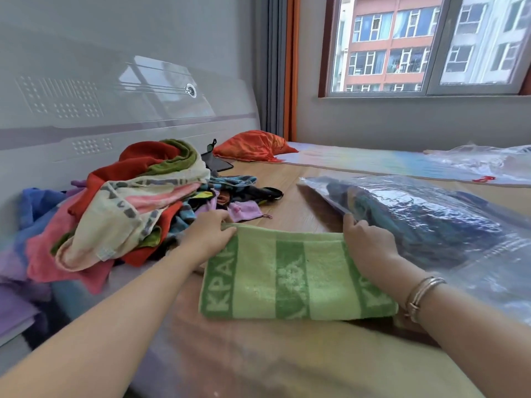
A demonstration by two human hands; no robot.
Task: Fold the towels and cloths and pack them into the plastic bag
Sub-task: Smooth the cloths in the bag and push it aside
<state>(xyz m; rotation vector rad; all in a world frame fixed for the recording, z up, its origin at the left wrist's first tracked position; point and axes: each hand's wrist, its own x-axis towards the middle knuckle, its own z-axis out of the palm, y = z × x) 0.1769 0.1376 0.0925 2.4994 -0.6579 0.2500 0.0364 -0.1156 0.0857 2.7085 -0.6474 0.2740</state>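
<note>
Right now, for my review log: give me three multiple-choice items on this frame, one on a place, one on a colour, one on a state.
1. Where is the unfolded pile relative to the green towel?
A. To its left
B. To its right
C. Inside the bag

2. What colour is the pillow near the headboard?
A. Blue
B. Orange-red
C. White

3. How does the plastic bag stand?
A. Empty
B. Already holding dark cloths
C. Hanging from the window

Answers:
1. A, the heap lies beyond the left hand.
2. B, its fabric is shiny orange-red.
3. B, dark blue cloth shows through the plastic by the right hand.
</note>
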